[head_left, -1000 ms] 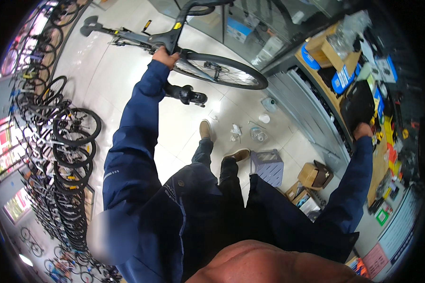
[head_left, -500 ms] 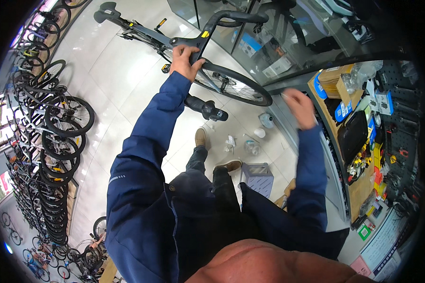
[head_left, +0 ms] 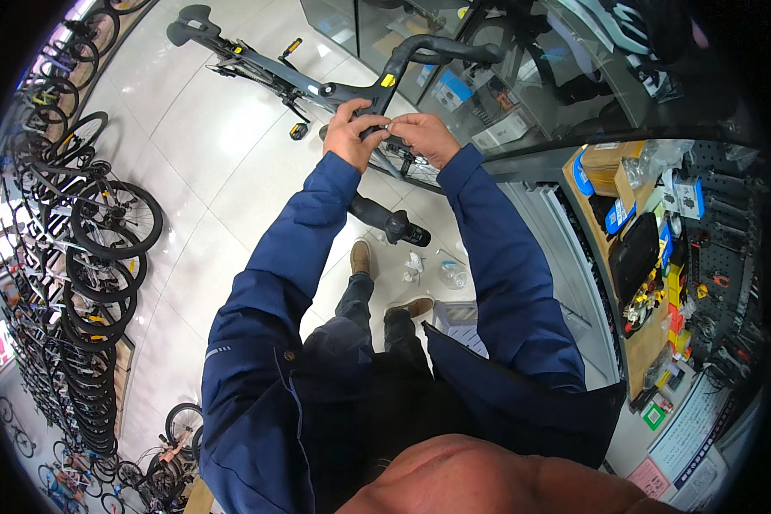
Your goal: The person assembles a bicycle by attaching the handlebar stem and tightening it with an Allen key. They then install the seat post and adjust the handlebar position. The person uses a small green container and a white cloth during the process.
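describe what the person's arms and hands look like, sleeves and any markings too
The left hand and right hand are bare, with no gloves. Long navy-blue sleeves cover both arms: the left sleeve has creases and a small pale striped mark on the upper arm; the right sleeve is creased too, with no marking visible.

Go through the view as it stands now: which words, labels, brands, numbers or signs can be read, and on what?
No wording can be quoted reliably:
White sheet, lower right: print too small to read.
Pink sheet beside it: too small.
Green-bordered card: too small to make out.
Yellow label on the black handlebar: no legible wording.
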The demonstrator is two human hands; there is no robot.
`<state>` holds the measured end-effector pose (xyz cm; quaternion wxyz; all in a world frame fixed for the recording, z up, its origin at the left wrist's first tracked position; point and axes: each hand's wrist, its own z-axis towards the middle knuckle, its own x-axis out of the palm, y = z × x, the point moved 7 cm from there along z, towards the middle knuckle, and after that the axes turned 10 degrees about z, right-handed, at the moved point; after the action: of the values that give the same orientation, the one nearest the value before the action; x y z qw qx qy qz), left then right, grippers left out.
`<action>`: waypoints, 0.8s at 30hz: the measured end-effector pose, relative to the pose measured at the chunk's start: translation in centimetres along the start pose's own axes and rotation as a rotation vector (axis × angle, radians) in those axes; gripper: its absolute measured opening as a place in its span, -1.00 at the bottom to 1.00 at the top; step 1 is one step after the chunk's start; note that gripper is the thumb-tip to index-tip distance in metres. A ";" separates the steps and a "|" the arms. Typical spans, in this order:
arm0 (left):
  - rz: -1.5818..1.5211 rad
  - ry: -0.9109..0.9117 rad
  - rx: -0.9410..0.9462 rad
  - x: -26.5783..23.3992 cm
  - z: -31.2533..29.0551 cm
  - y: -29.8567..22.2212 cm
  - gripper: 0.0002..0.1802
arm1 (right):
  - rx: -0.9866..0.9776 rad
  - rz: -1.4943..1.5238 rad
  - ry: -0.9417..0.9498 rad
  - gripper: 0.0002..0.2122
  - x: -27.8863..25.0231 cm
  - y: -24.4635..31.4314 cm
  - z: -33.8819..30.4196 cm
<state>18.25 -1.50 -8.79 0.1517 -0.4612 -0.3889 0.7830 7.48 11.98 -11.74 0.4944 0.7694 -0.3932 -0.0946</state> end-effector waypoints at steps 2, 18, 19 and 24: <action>0.019 0.008 -0.007 0.1 0.1 0.1 -0.69 | 0.019 0.028 0.018 -0.77 -0.1 -0.2 0.1; 0.127 0.088 0.145 0.8 3.5 3.5 -0.75 | -0.177 0.720 -0.446 -0.77 -13.5 -18.9 -15.8; 0.311 0.065 0.374 0.4 3.9 2.5 -0.76 | -0.162 0.780 -0.484 -0.78 -14.8 -23.5 -18.2; 0.194 0.219 0.138 -1.3 6.6 7.4 -0.70 | 0.005 0.747 -0.935 -0.85 -25.2 -49.8 -27.7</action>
<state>14.28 -10.23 -11.77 0.1480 -0.5678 -0.2688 0.7639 30.81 58.63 -45.83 0.2670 0.4569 -0.8132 -0.2420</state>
